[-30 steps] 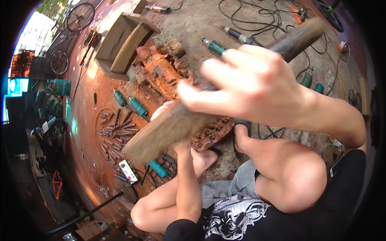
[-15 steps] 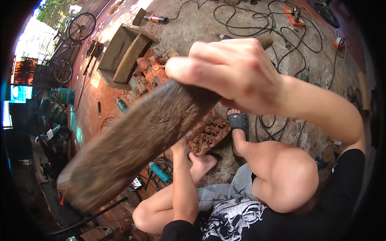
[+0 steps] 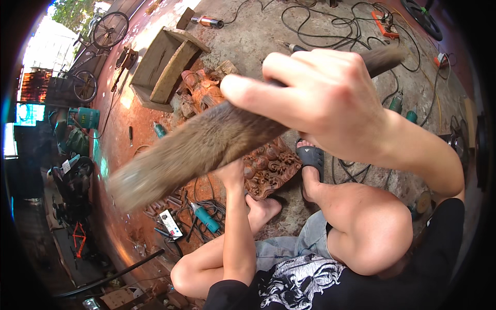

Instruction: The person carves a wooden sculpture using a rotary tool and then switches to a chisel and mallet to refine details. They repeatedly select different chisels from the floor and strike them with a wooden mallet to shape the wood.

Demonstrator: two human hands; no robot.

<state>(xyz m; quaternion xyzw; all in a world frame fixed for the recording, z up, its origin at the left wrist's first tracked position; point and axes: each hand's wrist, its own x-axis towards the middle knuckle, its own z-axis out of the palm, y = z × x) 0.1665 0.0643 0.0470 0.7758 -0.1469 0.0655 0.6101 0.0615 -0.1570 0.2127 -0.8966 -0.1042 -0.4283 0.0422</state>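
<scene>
My right hand (image 3: 328, 101) is wrapped round the handle of a long, rough wooden mallet (image 3: 206, 139), raised close in front of me. Its broad brown head slants down to the left, blurred at the tip, and the handle's end sticks out past my hand to the right. Under the mallet, my left hand (image 3: 231, 173) rests beside a reddish-brown carved wood piece (image 3: 271, 170) with rounded, scrolled relief. The mallet hides my left fingers and whatever they may hold. The carving lies on the floor by my feet, and its upper part is partly covered.
Beyond the carving stand a carved wooden figure (image 3: 199, 88) and an open wooden box (image 3: 165, 67). A teal power tool (image 3: 205, 217), a white control box (image 3: 170, 223) and several chisels (image 3: 168, 202) lie at left. Black cables (image 3: 330, 31) and an orange power strip (image 3: 385, 25) spread across the far floor.
The mallet has swung up and to the right with my right hand, its head tilting flatter. The white control box and the chisels now show more fully below it.
</scene>
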